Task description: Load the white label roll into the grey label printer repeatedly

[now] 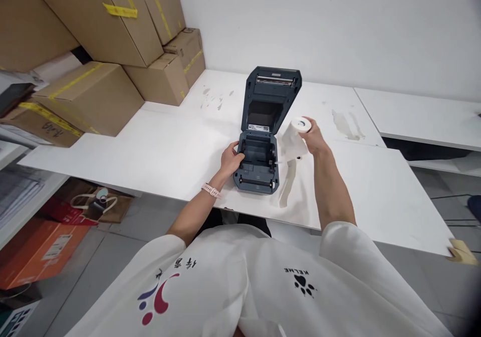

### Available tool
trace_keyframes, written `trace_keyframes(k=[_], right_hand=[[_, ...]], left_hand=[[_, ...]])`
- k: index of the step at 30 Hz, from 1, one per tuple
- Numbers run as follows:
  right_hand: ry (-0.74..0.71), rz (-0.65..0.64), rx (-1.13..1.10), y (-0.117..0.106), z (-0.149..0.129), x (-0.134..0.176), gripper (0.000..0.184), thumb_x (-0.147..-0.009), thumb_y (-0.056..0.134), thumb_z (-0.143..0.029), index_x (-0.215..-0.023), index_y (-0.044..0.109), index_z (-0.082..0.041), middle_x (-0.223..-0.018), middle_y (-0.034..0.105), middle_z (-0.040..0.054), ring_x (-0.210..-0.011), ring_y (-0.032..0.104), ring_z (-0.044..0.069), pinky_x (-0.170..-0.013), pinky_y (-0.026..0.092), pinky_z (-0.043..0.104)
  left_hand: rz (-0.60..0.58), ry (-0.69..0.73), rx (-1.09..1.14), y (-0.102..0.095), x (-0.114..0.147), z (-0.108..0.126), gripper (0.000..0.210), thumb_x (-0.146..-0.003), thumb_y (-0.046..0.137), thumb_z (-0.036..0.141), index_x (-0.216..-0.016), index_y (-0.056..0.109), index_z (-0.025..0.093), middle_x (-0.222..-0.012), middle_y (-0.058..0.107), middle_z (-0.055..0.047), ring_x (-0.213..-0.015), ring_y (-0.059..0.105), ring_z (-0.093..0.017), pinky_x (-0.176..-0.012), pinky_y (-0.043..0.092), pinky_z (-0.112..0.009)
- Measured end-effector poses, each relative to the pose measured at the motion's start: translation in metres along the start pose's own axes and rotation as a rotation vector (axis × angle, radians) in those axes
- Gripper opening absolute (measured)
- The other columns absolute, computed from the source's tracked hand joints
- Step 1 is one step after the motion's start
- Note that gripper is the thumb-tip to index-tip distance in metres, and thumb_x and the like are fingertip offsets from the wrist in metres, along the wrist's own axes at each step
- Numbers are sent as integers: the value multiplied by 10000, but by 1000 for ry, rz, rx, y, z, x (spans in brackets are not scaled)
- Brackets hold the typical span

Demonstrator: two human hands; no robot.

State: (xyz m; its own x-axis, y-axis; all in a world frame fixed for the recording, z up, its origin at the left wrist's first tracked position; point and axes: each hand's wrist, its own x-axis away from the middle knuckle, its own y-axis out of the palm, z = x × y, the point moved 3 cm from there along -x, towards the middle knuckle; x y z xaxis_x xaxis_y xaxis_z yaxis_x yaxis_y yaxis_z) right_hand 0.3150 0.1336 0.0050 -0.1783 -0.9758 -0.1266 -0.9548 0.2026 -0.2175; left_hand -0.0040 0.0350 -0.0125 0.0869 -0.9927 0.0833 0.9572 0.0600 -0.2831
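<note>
A dark blue-grey label printer (257,169) stands on the white table with its lid (271,94) raised, showing its bare inner compartment. My left hand (230,159) grips the printer's left side wall, the thumb over the rim and fingers outside. To the right of the printer, my right hand (312,135) holds a white paper roll (300,125) above the tabletop. A loose length of paper hangs from the roll on its left side. The fingertips behind the roll are partly hidden.
Cardboard boxes (101,26) with yellow tape are stacked at the back left. A white wall (330,26) rises behind the table (176,151). Peeled patches (347,125) mark the tabletop. Below left, an orange box (45,251) and bags stand on the floor.
</note>
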Motion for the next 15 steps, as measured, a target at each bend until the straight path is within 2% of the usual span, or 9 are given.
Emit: trace_keyframes(k=[4,7,9,12,15], right_hand=[[88,-16,77,9,25,6,868,-554,745,-251,-1359,442,-136,-1382,576,193,-1245,583,273,-1063,479,434],[85,-39,26,-6,30,25,905,-607,765,-314,-1427,406,-184,-1480,497,195,-1337,528,267,-1098,448,434],[73,-52,-35,-22,31,46,842,-655,749,-347,-1427,433,-241,-1515,470,177,-1355,521,264,-1094,450,454],[70,-168,-67,-37,33,83,732,-673,768,-334,-1363,531,-283,-1446,561,130,-1309,561,264,-1076,460,482],[136,-325,33,-32,29,113,649,-648,829,-382,-1251,638,-240,-1207,708,100,-1124,654,274,-992,510,492]], left_hand=[[-4,-5,4,-1,0,1,678,-681,582,165,-1359,584,170,-702,495,17,-645,483,-139,-620,369,-273],[-4,-5,-3,-1,1,2,681,-676,585,169,-1357,588,176,-710,506,16,-652,484,-141,-631,374,-276],[0,-8,0,-1,1,2,682,-675,585,174,-1357,589,182,-710,498,18,-655,484,-142,-631,374,-276],[3,-15,23,0,1,1,689,-677,588,180,-1366,580,179,-711,488,17,-658,485,-141,-626,374,-272],[4,-10,37,0,2,0,693,-674,596,182,-1366,579,180,-717,493,14,-655,472,-139,-616,368,-272]])
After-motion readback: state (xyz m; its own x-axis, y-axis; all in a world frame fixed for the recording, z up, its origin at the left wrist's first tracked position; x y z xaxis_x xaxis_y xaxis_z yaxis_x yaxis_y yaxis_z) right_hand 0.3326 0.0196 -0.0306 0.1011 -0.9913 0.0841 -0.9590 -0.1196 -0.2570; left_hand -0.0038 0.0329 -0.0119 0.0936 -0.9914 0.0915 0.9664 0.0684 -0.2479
